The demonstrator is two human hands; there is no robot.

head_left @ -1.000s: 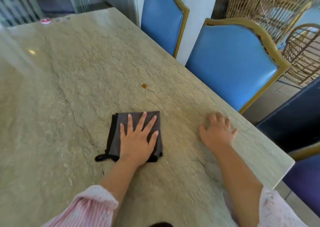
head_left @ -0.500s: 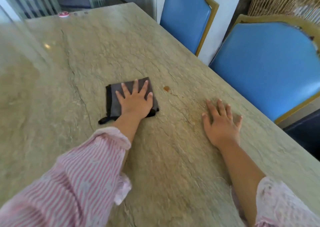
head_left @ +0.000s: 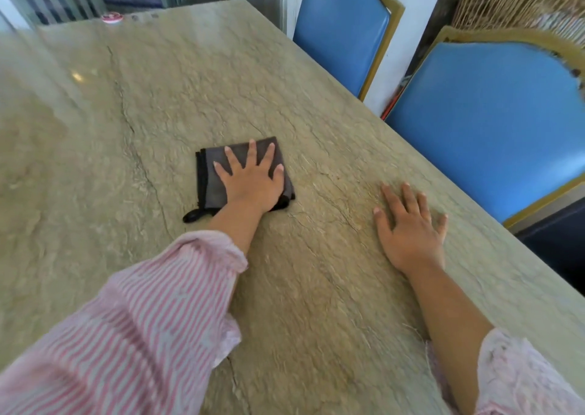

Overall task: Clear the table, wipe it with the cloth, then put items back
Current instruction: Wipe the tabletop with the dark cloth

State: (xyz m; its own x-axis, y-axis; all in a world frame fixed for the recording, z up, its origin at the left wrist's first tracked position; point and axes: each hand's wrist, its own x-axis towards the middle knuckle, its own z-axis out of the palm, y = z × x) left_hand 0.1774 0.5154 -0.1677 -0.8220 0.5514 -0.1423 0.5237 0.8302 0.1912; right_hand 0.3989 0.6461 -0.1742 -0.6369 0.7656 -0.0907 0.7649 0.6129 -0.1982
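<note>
While pressed flat with fingers spread, left hand (head_left: 250, 181) on the folded dark grey cloth (head_left: 221, 177), mid-desk on the pale green veined stone desk (head_left: 190, 91), nearer its right edge. Right hand (head_left: 411, 224) palm-down on bare stone close to that edge, grip wide, holding nothing. Two blue padded chairs with gold frames (head_left: 493, 123) along the right edge. Small red-and-white round object (head_left: 111, 18) at the far edge.
</note>
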